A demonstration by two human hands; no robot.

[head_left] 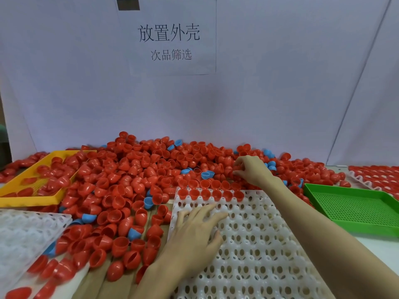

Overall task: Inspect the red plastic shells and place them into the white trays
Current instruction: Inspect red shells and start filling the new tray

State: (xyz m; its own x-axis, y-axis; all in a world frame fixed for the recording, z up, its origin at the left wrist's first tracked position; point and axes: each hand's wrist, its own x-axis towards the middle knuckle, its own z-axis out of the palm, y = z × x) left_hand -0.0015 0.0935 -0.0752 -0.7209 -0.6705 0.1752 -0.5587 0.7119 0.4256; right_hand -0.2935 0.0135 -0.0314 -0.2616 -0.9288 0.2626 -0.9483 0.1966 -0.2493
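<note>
- Shells of red plastic [133, 182] are heaped across the worktop [380, 249], with a few blue shells [207, 175] mixed in among them.
- The left hand [195, 236] is laid flat on the near-left part of the white tray [259, 244]; its fingers [212, 212] are spread apart and nothing is held in them.
- A single row of red shells [210, 194] is seated along the tray's far edge, just beyond the left fingertips; the cells under and nearer than those fingers are unfilled.
- The right hand [251, 170] is stretched over the tray's far edge into the heap; its fingers [237, 165] are curled and pinched together on a red shell [235, 168], though most of that shell is hidden by them.
- A green perforated tray [354, 209] is seen to the right of the right forearm.
- A yellow tray [32, 198] holding red shells is seen far left of the left fingers, with a second white tray [26, 229] nearer.
- A tray filled with red shells [375, 175] is seen at the far right.
</note>
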